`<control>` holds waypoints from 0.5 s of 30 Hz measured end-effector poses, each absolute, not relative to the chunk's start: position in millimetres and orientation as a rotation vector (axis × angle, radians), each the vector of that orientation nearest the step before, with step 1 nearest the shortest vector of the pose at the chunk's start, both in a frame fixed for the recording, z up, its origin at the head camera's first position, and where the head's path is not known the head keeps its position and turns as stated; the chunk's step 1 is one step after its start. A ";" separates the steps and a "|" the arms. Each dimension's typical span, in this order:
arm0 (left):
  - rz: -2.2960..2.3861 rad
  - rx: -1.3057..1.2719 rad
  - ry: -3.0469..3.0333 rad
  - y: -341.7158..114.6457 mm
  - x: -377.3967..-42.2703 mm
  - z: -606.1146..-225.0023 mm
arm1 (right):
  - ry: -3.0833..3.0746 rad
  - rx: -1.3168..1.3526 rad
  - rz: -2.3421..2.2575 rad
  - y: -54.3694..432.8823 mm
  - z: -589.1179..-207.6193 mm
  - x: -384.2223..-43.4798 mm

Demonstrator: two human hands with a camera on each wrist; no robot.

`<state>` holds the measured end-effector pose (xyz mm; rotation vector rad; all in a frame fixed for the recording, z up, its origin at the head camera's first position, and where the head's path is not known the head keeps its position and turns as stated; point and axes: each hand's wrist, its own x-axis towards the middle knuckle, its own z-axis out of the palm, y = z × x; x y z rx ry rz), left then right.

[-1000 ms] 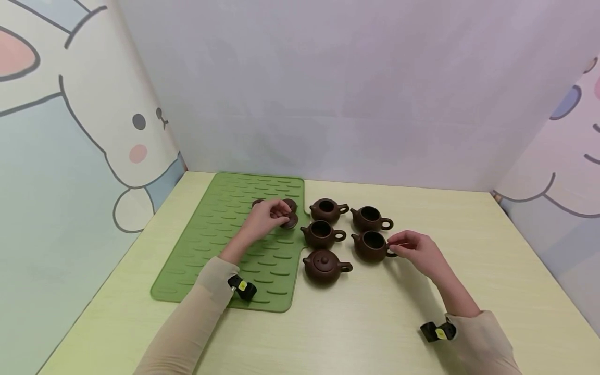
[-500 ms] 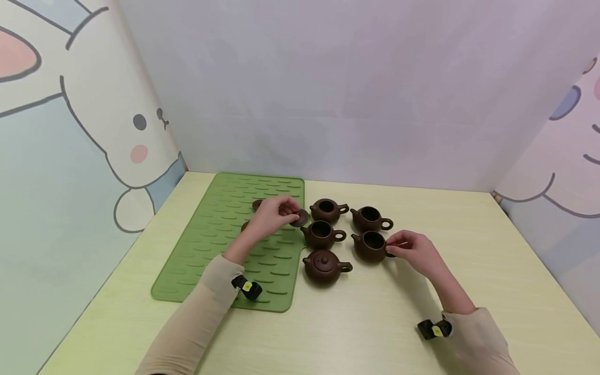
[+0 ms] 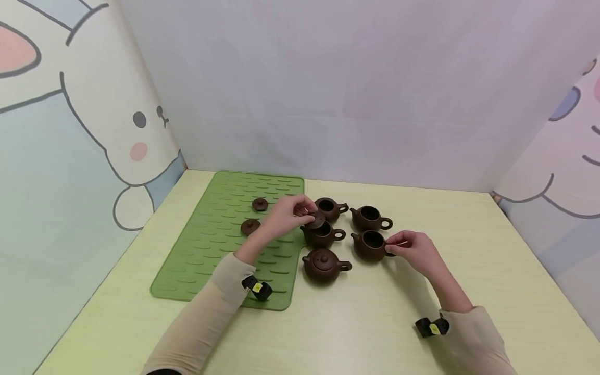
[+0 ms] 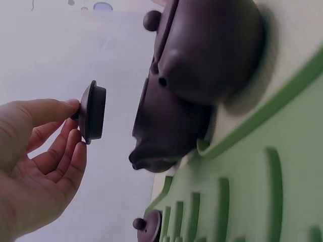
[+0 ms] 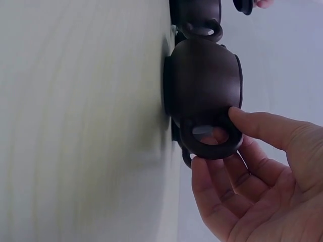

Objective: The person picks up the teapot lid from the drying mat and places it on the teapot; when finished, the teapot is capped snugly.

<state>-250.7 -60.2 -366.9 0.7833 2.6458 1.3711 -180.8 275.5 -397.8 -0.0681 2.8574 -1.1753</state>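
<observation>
The lid (image 4: 96, 113) is pinched in the left hand (image 3: 285, 216) near four open pots (image 3: 367, 224) that seem left to cover, the right hand (image 3: 415, 251) grips one's handle (image 5: 212, 150), a lidded pot (image 3: 321, 273) looks done, and loose lids (image 3: 250, 227) lie on the mat (image 3: 197, 250) left of the pinching fingers (image 4: 58, 108).

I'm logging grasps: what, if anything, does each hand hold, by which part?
Left hand: a lid, by its knob. Right hand: a lidless teapot, by its handle.

The lid (image 3: 317, 221) in the left hand (image 3: 287, 214) and teapot (image 3: 368, 253) at the right hand (image 3: 415, 251) are dark brown. Beneath the left hand, the mat (image 3: 206, 250) is green with short dashes; below the right hand, the table (image 3: 370, 323) is pale yellow, perhaps faintly wood-grained.
</observation>
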 end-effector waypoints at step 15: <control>1.403 0.885 2.562 -22.8 -247.1 -363.0 | 2.868 -0.070 -1.169 274.1 -396.5 -180.2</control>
